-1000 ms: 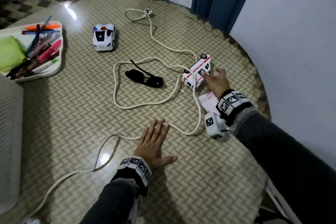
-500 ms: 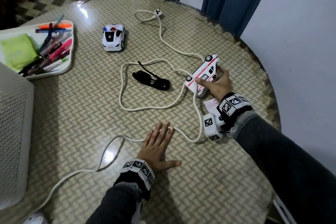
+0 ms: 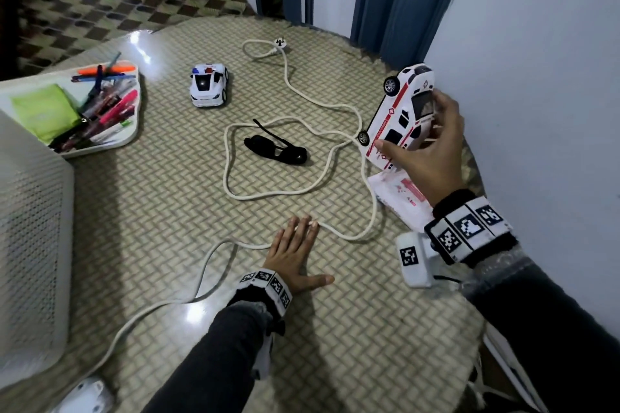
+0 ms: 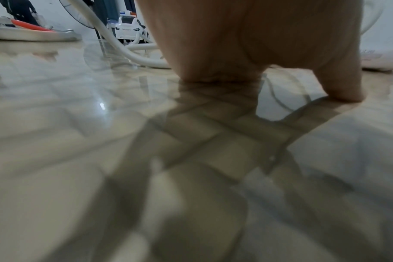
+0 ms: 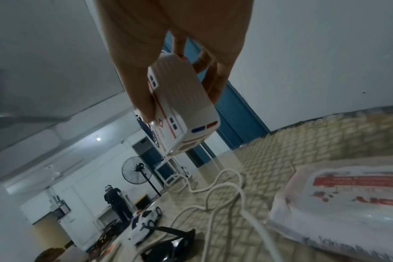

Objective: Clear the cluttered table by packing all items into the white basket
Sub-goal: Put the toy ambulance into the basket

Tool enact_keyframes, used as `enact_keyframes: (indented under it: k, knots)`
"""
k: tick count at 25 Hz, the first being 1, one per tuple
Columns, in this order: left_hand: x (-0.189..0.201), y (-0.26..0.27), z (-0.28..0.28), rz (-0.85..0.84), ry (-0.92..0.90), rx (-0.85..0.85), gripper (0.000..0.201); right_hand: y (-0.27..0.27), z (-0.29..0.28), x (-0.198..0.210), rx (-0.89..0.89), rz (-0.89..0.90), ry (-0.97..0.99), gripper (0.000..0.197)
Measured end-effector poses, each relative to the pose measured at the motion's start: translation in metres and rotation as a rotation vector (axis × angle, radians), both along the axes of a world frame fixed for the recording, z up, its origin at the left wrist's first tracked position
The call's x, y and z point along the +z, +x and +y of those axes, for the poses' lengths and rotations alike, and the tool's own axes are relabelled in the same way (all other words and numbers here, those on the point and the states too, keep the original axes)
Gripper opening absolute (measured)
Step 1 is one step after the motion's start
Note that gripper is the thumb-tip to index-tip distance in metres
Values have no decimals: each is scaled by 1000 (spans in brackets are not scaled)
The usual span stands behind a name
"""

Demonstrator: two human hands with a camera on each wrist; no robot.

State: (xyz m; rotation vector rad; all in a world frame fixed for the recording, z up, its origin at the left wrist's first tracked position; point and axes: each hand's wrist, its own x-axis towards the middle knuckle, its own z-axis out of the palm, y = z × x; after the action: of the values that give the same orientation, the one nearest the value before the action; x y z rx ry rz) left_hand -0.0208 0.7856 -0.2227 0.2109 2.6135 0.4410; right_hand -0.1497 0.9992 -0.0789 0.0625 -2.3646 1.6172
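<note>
- Right hand [image 3: 432,147]: thumb and fingers curled round the toy ambulance [image 3: 399,117], which is held tilted, clear of the bench [image 3: 302,329], close to the wall on the right.
- Left hand [image 3: 292,258]: flat on the bench, fingers straight, holding nothing; fingertips touching the white cable [image 3: 231,161].
- White basket [image 3: 30,245]: at the left edge of the head view, perforated wall showing; interior not visible.
- Items on the bench: toy police car [image 3: 208,85], sunglasses [image 3: 275,149] inside a loop of the cable, wipes packet [image 3: 399,201] beneath the right wrist, tray of pens [image 3: 110,141] just beyond the basket.
- Step in hand, as judged: first toy lifted, carry to the basket not yet begun; most of the clearing remains.
- Next move calls for: a crossing from right to left, high enough to pass over the cable loops and sunglasses, then a lowering over the basket rim.
- Room: wall tight on the right; bench edge curves near behind the ambulance; open surface lies mid-bench toward the basket.
</note>
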Motion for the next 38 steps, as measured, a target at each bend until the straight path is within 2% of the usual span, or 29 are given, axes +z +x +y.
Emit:
enact_keyframes:
  k: [3, 5, 8, 13, 16, 20, 26, 30, 35, 38]
  knots:
    - [5, 0, 2, -15, 20, 23, 109, 50, 5, 29, 68, -15, -58, 89]
    - [15, 4, 3, 25, 118, 68, 95, 81, 7, 40, 101, -18, -91, 88]
    - [31, 21, -2, 180, 345, 132, 72, 123, 3, 40, 88, -23, -91, 83]
    - [67, 74, -22, 430, 617, 343, 55, 184, -20, 33, 119, -36, -228, 80]
    - [96, 109, -33, 553, 648, 390, 41, 221, -36, 36, 182, -45, -271, 77]
    - [130, 181, -53, 743, 669, 418, 40, 283, -60, 37, 273, -56, -375, 75]
    - [162, 309, -100, 874, 624, 527, 31, 380, -108, 38, 341, -101, -510, 58]
    - [185, 390, -147, 968, 573, 649, 31, 434, -161, 52, 442, -134, -533, 53]
    - [218, 454, -209, 1098, 516, 738, 34, 475, -238, 69, 590, -131, -480, 53]
    - [238, 475, -252, 1146, 491, 764, 35, 489, -289, 81, 617, -133, -486, 53]
